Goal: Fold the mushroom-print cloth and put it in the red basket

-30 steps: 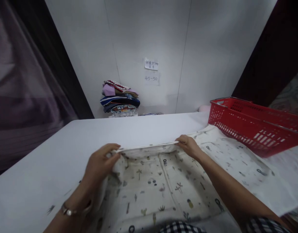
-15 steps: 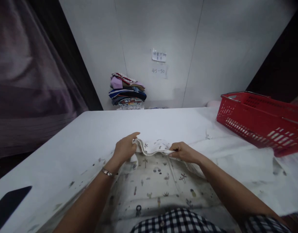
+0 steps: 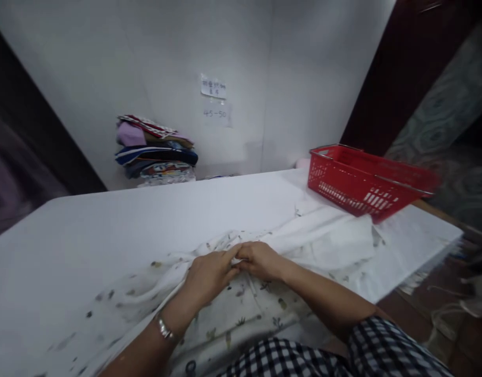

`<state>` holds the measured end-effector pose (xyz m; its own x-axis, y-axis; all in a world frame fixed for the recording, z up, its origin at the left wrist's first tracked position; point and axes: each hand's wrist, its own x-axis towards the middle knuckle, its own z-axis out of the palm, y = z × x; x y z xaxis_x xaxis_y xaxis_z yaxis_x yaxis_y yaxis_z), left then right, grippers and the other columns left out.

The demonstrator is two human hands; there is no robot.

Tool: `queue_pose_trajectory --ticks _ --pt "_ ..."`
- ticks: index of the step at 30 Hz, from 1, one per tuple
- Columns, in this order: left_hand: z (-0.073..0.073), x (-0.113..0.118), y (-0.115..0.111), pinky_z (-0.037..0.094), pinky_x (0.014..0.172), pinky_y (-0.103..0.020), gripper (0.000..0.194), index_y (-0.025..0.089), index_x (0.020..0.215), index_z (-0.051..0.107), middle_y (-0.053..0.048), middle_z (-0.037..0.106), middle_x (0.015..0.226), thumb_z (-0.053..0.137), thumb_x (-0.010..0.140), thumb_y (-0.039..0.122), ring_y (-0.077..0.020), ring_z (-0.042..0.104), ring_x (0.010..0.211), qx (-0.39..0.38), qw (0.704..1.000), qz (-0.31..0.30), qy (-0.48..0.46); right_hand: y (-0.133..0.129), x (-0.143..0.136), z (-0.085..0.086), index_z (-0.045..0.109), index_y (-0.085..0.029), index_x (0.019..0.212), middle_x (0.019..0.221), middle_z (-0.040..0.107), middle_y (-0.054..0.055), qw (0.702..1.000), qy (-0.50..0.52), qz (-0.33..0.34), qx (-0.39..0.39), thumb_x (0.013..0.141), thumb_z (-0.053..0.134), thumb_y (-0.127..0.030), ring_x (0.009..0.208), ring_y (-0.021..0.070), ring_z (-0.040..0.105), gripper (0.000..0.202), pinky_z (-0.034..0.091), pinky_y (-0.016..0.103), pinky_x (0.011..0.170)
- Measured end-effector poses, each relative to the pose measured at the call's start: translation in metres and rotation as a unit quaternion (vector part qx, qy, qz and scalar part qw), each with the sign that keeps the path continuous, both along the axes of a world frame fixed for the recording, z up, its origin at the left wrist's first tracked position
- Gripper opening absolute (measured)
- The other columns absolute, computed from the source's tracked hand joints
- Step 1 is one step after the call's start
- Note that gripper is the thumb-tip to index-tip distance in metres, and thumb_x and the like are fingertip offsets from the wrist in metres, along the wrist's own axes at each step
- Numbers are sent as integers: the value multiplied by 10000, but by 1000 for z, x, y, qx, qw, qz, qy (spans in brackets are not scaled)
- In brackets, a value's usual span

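Observation:
A white cloth (image 3: 247, 309) printed with small plants, pineapples and other motifs lies crumpled over the front of the table. My left hand (image 3: 209, 275), with a silver bracelet on its wrist, grips the cloth near its middle. Right beside it, my right hand (image 3: 260, 260) has its fingers closed in a pinch on the same cloth. The fingertips of both hands meet, and the bit of fabric between them is mostly hidden.
The white table (image 3: 146, 214) reaches back to a pale wall with paper signs (image 3: 214, 97). A stack of folded clothes (image 3: 156, 152) stands at the back left. At the right edge sits a red plastic basket (image 3: 343, 180), beside part of the cloth.
My hands have come together from either side of the cloth's raised edge, which is now lower and bunched. The view has turned right, so the basket shows more fully.

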<state>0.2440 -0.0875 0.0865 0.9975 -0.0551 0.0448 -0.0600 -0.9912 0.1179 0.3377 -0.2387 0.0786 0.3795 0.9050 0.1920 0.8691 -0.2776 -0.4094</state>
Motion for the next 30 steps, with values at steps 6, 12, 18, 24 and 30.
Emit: queue_pose_trajectory --ticks 6,12,18,24,30 --pt "1 6 0 429 676 -293 226 246 932 623 -47 680 905 430 870 345 -220 629 864 20 1000 18 9 -5 -3 -10 585 -213 1078 981 624 37 998 -16 -63 11 828 544 -210 910 157 565 253 413 237 752" --pt "19 2 21 395 596 -266 257 263 902 640 -35 682 915 393 845 303 -222 627 840 24 996 81 -12 -33 -6 -21 313 -195 1367 1153 585 82 989 -71 -133 8 775 461 -132 943 205 562 613 432 298 782" --pt "5 -19 52 356 490 -252 299 274 849 675 -53 692 867 400 788 374 -232 629 729 -8 990 134 -43 -98 3 -42 417 -139 1281 1015 621 115 945 -188 -266 6 682 447 -72 879 219 557 603 416 330 788" --pt "-4 -38 60 385 533 -272 320 340 882 665 4 701 796 384 777 452 -245 635 719 -41 986 156 33 -146 21 -53 483 -141 1157 928 647 91 916 -228 -329 -32 668 452 -57 856 219 562 497 376 329 800" --pt "-30 -34 80 426 682 -344 334 409 919 630 76 705 839 369 785 569 -258 628 790 -69 986 145 37 -182 46 -27 553 -131 1027 878 656 104 870 -262 -410 -84 721 456 -66 841 225 571 328 342 333 817"
